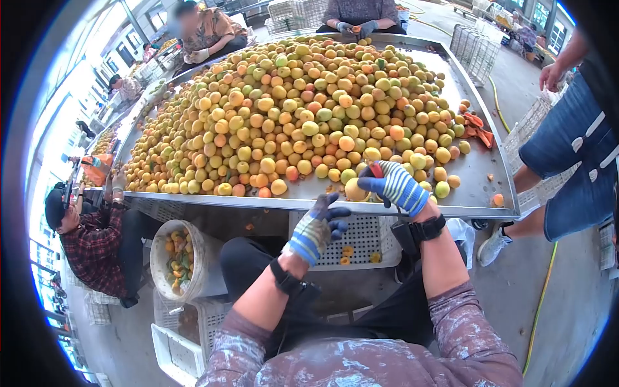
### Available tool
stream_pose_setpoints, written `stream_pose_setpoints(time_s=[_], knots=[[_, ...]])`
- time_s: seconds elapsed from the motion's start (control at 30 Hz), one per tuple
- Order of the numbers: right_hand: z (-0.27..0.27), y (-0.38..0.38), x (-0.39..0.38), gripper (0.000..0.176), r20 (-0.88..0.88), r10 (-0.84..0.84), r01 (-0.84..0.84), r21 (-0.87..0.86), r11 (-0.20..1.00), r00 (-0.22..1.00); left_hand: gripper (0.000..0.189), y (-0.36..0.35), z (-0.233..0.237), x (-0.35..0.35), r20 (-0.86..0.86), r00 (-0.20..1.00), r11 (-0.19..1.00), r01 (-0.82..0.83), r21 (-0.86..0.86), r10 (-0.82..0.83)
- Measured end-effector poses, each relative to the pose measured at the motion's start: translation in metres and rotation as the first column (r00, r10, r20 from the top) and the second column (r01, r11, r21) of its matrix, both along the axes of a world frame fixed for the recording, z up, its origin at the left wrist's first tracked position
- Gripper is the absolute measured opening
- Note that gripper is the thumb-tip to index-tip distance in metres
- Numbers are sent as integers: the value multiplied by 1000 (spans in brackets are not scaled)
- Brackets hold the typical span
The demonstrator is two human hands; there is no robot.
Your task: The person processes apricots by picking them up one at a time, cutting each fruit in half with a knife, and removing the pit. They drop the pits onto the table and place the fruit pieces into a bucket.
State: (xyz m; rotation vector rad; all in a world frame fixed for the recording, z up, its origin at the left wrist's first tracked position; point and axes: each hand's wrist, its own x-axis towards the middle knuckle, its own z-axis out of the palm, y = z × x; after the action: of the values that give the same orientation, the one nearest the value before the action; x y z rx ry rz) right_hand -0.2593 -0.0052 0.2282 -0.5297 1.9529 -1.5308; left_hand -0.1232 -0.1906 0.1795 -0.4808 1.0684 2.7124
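Observation:
A big heap of yellow-orange apricots (284, 122) covers the metal table in front of me. My right hand (400, 188), in a blue striped glove, is closed around a small red tool (376, 169), whose working end I cannot make out. An apricot (356, 189) lies against its fingertips at the table's near edge. My left hand (314, 231), in a stained striped glove, hangs just off that edge with its fingers apart and nothing in it. Below the hands stands a white perforated crate (361, 232) with several apricot halves (346, 251) inside.
The metal table's rim (322, 205) runs across in front of me. To my left stands a white bucket (216, 261) of apricot pieces, with white crates (177, 355) below. Orange gloves (477, 131) lie at the table's right. Co-workers sit around; one person in denim shorts (574, 155) stands right.

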Motion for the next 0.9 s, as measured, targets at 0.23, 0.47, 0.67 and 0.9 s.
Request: stream_pose_setpoints(time_s=[0.23, 0.47, 0.67, 0.9], knots=[[-43, -12, -6, 32, -366, -108, 94, -58, 994, 924, 44, 3, -9, -39, -51, 998, 992, 44, 119, -38], [-6, -9, 16, 38, 261, 45, 61, -384, 921, 964, 38, -11, -23, -65, -89, 996, 867, 53, 495, -11], [-37, -34, 17, 43, -103, -75, 55, -184, 981, 992, 37, -11, -27, -69, -114, 993, 880, 54, 473, 1], [-57, -49, 23, 40, -453, -211, 256, 40, 966, 866, 39, -8, -34, -72, -144, 987, 923, -11, 385, 72]])
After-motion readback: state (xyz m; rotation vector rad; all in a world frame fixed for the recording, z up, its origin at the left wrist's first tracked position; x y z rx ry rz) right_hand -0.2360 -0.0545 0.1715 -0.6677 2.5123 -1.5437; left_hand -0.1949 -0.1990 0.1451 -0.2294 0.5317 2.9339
